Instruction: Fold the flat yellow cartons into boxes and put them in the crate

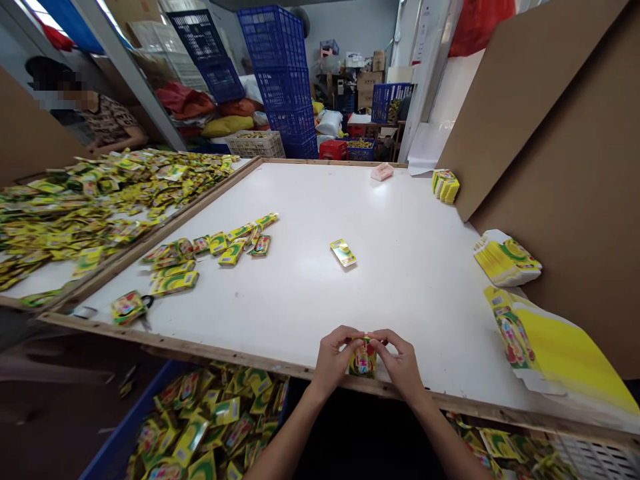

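At the near edge of the white table, both my hands grip one small yellow and green printed packet (363, 360) between them. My left hand (336, 353) pinches its upper left side with thumb and fingers. On the upper right, my right hand (399, 357) does the same, and the fingertips of both hands nearly meet along the top. Farther out on the table lies a single flat yellow and white card (343, 253). Loose packets (233, 251) are scattered to the left, and one packet (128, 307) rests by black-handled scissors (147, 303).
Flat printed cartons (555, 353) fan out at the right, with stacks (507, 259) behind them. A wooden rim (200, 353) edges the table (420, 287). Below it stands a blue crate (125, 423) of packets. Beyond the left rim are a heap of packets (115, 187) and another person (113, 123).
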Motion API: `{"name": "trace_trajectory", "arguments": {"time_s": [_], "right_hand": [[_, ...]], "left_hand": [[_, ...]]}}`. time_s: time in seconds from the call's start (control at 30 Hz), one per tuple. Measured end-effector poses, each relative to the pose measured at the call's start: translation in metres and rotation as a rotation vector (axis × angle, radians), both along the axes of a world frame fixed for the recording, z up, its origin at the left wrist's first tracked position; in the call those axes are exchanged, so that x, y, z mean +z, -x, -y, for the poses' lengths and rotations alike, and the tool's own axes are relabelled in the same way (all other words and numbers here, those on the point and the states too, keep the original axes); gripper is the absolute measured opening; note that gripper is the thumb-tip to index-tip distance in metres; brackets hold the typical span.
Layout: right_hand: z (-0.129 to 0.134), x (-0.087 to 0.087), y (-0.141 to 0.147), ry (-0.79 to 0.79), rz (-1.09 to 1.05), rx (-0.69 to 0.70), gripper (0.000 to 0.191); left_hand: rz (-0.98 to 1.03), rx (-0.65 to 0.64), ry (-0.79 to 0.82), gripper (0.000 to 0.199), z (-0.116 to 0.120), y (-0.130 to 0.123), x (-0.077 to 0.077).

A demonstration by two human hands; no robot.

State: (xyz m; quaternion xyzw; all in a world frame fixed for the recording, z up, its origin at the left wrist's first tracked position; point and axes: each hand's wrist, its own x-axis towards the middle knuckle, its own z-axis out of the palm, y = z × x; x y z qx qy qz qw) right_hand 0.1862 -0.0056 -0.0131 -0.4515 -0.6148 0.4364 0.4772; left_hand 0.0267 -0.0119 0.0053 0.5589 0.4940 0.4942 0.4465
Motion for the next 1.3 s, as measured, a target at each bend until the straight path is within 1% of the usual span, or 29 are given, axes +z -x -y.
{"name": "trace_trajectory", "arguments": {"time_s": [0.03,0.07,0.13,0.2,0.23,0.27,0.3,0.37,0.4,0.43,0.47,0.5,0.57,0.6,0.67,0.77,0.8,0.83,0.9,0.97,1.03,1.1,1.2,1.3], "right_hand": [[-0.004,0.002,0.000,-0.013,0.017,0.009,0.021],[-0.011,0.004,0.001,-0.027,0.037,0.014,0.022],[-0.032,0.006,0.005,-0.056,0.102,0.010,0.021],[-0.064,0.003,0.016,-0.093,0.217,-0.016,0.021],[-0.082,0.001,0.023,-0.120,0.312,-0.032,0.021],[-0.102,-0.002,0.032,-0.137,0.412,-0.085,0.021],[-0.121,-0.006,0.042,-0.137,0.441,-0.122,0.022],[-0.158,-0.011,0.063,-0.134,0.464,-0.182,0.031],[-0.174,-0.013,0.073,-0.136,0.476,-0.202,0.036],[-0.187,-0.014,0.081,-0.143,0.485,-0.209,0.040],[-0.197,-0.014,0.088,-0.154,0.493,-0.207,0.039],[-0.204,-0.013,0.092,-0.168,0.499,-0.197,0.035],[-0.209,-0.009,0.096,-0.205,0.511,-0.165,0.022],[-0.207,-0.006,0.094,-0.228,0.516,-0.149,0.017],[-0.195,0.004,0.086,-0.280,0.525,-0.120,0.016],[-0.160,0.026,0.067,-0.348,0.535,-0.064,0.019],[-0.145,0.034,0.060,-0.367,0.532,-0.026,0.019],[-0.130,0.043,0.053,-0.378,0.499,0.047,0.020],[-0.100,0.056,0.040,-0.326,0.441,0.180,0.019],[-0.076,0.060,0.030,-0.207,0.339,0.257,0.017],[-0.058,0.054,0.024,-0.084,0.231,0.232,0.015],[-0.045,0.041,0.020,0.005,0.150,0.154,0.017],[-0.031,0.019,0.021,0.052,0.056,-0.004,0.021],[-0.017,0.004,0.023,0.052,-0.068,-0.173,0.027]], "left_hand": [[-0.028,0.028,-0.018,0.015,0.002,0.005,0.003],[-0.052,0.082,-0.029,0.016,0.006,0.014,0.006],[-0.096,0.272,-0.021,0.019,0.018,0.044,0.013],[-0.166,0.519,0.020,0.026,0.039,0.087,0.020],[-0.228,0.634,0.044,0.030,0.052,0.111,0.023],[-0.316,0.728,0.069,0.034,0.066,0.134,0.026],[-0.417,0.805,0.087,0.038,0.080,0.155,0.028],[-0.599,0.927,0.089,0.043,0.107,0.186,0.029],[-0.659,0.966,0.081,0.045,0.117,0.196,0.028],[-0.694,0.987,0.074,0.045,0.125,0.201,0.027],[-0.705,0.986,0.071,0.044,0.130,0.202,0.024],[-0.700,0.966,0.070,0.043,0.132,0.199,0.021],[-0.664,0.895,0.051,0.037,0.126,0.186,0.016],[-0.640,0.853,0.026,0.034,0.119,0.176,0.014],[-0.587,0.770,-0.044,0.029,0.097,0.153,0.013],[-0.505,0.614,-0.150,0.027,0.056,0.114,0.017],[-0.473,0.558,-0.180,0.031,0.043,0.101,0.018],[-0.435,0.500,-0.202,0.036,0.031,0.088,0.019],[-0.343,0.354,-0.202,0.043,0.013,0.062,0.017],[-0.233,0.176,-0.146,0.035,0.003,0.038,0.012],[-0.129,0.026,-0.078,0.025,0.003,0.021,0.007],[-0.055,-0.053,-0.037,0.024,0.008,0.009,0.003],[0.009,-0.098,0.030,0.034,0.015,0.000,-0.001],[0.059,-0.072,0.106,0.041,0.015,-0.001,-0.005]]}}
